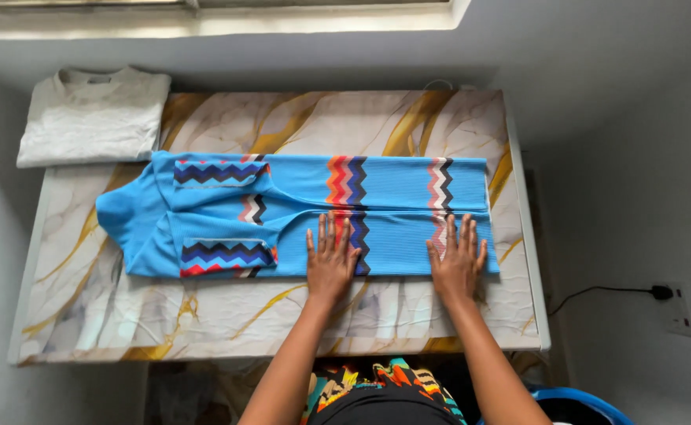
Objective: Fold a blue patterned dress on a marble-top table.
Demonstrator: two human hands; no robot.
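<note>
Head view: left hand (330,264) and right hand (457,264) lie flat, fingers spread wide, pressing the near edge of the blue garment (298,212), gripping nothing.

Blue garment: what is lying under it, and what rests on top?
The blue garment lies on the marbled table. Both hands, left and right, press flat on its near edge. Whatever its folded layers cover is hidden.
</note>
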